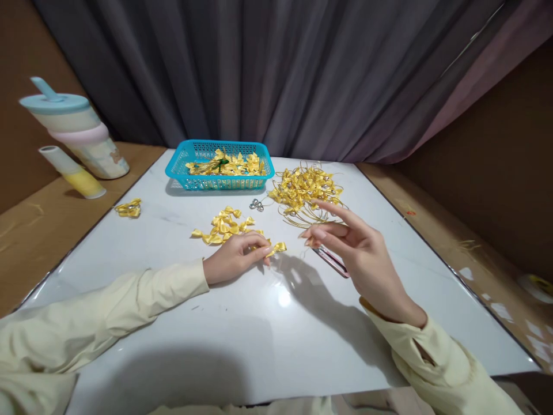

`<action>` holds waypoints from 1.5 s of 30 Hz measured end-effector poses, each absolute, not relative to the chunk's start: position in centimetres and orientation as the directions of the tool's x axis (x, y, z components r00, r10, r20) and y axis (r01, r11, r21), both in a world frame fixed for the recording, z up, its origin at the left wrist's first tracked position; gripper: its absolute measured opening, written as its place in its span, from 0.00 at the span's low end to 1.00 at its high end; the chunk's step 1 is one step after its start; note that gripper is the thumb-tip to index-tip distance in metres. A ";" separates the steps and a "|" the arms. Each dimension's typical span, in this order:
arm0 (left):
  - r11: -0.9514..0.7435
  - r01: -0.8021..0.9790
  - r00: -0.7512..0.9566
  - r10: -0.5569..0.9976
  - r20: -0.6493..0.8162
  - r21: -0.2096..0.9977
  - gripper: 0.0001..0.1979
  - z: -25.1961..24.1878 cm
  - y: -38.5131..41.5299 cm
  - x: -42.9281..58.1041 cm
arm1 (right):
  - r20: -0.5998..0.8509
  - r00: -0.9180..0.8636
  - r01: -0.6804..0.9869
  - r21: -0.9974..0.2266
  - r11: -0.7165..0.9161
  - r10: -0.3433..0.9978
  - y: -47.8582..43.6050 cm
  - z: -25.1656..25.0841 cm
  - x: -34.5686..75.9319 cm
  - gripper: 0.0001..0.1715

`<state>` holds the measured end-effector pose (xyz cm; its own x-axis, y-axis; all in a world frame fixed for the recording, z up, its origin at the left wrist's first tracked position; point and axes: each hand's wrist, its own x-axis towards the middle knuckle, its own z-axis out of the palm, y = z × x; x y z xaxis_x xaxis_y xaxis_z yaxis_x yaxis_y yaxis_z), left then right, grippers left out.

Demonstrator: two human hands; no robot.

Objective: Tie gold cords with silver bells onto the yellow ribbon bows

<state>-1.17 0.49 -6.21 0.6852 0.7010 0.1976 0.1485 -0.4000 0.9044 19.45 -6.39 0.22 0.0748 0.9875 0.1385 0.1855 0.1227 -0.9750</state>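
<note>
My left hand [233, 256] rests on the white table [276, 323], its fingers curled and pinching a small yellow ribbon bow [275, 248]. Just behind it lies a loose pile of yellow bows [224, 225]. My right hand [360, 251] hovers above the table to the right, fingers stretched out and apart, thumb and fingertips near each other with nothing clearly in them. Under it lies a pink-edged flat object [332, 260]. Beyond it is a heap of yellow bows with gold cord loops [305, 190].
A blue plastic basket [179, 164] holding yellow bows stands at the back centre. Small metal pieces [256, 204] lie near the heap. A pastel tumbler with a straw [78, 132] and one stray bow [128, 208] sit at the left. Grey curtain behind.
</note>
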 end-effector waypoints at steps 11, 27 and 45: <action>-0.397 0.162 0.665 0.720 0.198 0.903 0.14 -6.0 0.2 -1.1 | -0.277 -0.279 0.123 -0.960 -0.252 0.919 -5.9 -2.0 17.8 0.17; -0.348 0.149 0.632 0.754 0.182 0.925 0.12 -6.1 0.1 -1.1 | -0.222 -0.214 0.349 -0.927 -0.137 0.951 -6.3 -3.3 17.5 0.11; -0.419 0.186 0.591 0.770 0.239 0.889 0.12 -6.1 -0.1 -1.0 | -0.253 -0.187 0.304 -0.934 -0.189 0.949 -6.2 -3.5 17.1 0.11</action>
<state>-0.95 -0.08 -6.08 0.5912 0.7702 0.2393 0.1865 -0.4191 0.8886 17.10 -6.20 -3.46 -0.1866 0.9494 -0.2527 0.3036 -0.1889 -0.9339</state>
